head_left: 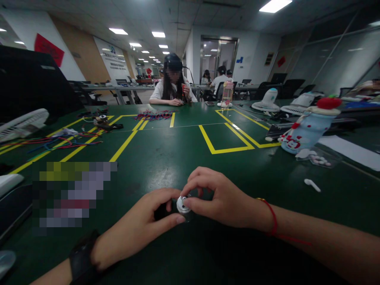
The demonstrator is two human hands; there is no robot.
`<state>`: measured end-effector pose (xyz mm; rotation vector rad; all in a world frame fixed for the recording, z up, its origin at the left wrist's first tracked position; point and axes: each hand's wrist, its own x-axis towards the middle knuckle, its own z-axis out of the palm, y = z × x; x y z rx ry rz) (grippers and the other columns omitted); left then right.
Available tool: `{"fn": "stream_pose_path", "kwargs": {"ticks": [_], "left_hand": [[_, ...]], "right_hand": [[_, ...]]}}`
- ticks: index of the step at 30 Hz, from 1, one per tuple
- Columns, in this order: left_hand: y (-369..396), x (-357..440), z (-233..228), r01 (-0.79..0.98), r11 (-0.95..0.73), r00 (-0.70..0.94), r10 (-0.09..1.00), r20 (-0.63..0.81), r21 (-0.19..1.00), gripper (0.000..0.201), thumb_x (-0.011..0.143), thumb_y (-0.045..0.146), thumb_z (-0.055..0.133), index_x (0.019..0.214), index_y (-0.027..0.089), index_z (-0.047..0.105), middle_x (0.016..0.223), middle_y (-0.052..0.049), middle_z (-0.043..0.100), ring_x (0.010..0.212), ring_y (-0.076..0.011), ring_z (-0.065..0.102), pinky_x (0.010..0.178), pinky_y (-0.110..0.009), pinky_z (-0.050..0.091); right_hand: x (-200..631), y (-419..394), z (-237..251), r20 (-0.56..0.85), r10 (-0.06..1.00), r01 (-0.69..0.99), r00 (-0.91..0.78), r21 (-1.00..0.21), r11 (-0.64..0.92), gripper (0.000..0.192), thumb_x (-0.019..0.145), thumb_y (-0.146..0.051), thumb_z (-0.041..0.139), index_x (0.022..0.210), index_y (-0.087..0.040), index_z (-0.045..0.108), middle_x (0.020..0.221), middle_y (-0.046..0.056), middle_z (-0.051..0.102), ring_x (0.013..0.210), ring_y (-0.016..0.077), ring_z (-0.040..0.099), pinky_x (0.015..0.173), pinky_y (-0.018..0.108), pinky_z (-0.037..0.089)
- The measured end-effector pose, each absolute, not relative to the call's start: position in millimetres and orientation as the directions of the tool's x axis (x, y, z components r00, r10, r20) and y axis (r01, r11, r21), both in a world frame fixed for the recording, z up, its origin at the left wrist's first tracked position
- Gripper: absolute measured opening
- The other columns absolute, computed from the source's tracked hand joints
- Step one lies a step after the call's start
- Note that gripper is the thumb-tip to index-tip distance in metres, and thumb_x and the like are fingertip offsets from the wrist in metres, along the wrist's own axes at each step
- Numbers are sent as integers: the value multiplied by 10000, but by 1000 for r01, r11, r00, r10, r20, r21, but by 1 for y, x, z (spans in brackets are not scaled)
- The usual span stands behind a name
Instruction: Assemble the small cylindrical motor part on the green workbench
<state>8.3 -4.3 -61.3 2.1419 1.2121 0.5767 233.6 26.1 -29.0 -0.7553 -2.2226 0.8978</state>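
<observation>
A small silver metal cylinder (180, 206), which looks like a small motor, is between my two hands above the green table. Its round end face, with dark holes, points up toward me. My left hand (145, 219) is closed around its side, the thumb in front and the fingers behind. From the right, my right hand (221, 198) pinches at the end face with thumb and fingertips. Whether a tiny part sits between those fingertips cannot be made out. The fingers cover part of the cylinder's rim.
The green table (166, 166) carries yellow tape lines. At left lie loose wires (65, 140); a wire pile (154, 115) is farther back. On the right stand a blue bottle (308, 128) and a white earbud (312, 185). A person (172, 85) sits opposite.
</observation>
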Motion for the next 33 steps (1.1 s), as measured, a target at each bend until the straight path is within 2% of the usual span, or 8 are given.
{"fn": "stream_pose_path", "kwargs": {"ticks": [6,12,15,17,20,25,29,33], "left_hand": [[-12,11,-51,605,-394,487,870,70,691,304,892,364,612,1186,285,600,1036,-9,665,911,-223,601,774,-326,508],[-16,12,-47,594,-367,497,867,32,716,296,901,359,614,1189,293,592,1106,-14,657,948,-226,604,821,-351,501],[-15,12,-49,605,-358,484,875,28,711,289,901,348,614,1185,303,591,1128,-7,657,972,-228,607,823,-341,503],[-14,12,-50,608,-357,481,876,29,709,298,900,350,615,1194,310,586,1144,-3,657,980,-226,613,817,-331,508],[-12,13,-54,605,-365,490,871,32,708,312,903,355,613,1210,318,579,1166,-2,652,1003,-229,611,830,-332,508],[-14,10,-60,607,-352,483,875,22,713,317,908,365,609,1221,333,572,1187,8,643,1020,-227,607,849,-339,507],[-18,7,-59,605,-352,486,874,18,714,312,911,364,606,1220,334,574,1181,10,643,1014,-223,608,864,-348,503],[-18,9,-57,610,-348,484,875,13,712,318,914,365,605,1227,342,552,1189,18,631,1028,-217,598,887,-353,488]], "right_hand": [[243,26,-15,376,720,210,-583,-787,581,127,843,-304,670,894,-192,702,907,18,604,735,110,540,657,241,448],[276,40,-29,193,504,296,-842,-615,731,144,818,-317,712,937,-251,758,1057,41,617,979,178,549,892,345,407],[281,46,-37,166,472,324,-866,-532,782,155,825,-333,701,955,-273,761,1106,46,611,1012,199,524,905,377,387],[283,48,-38,166,470,308,-867,-562,767,191,817,-335,709,988,-261,752,1113,49,613,1023,198,529,918,378,390],[286,53,-40,176,531,274,-829,-700,659,267,821,-327,702,1064,-218,719,1111,61,621,1013,181,567,906,343,427],[294,69,-50,118,804,288,-582,-896,339,220,817,-319,678,966,-159,704,954,60,681,860,164,627,759,296,487],[301,84,-56,142,900,338,-412,-893,296,205,843,-307,623,911,-123,680,838,57,669,711,130,589,666,275,468],[301,79,-51,161,867,385,-472,-847,366,177,846,-278,605,896,-128,685,792,40,644,652,117,544,609,260,429]]}}
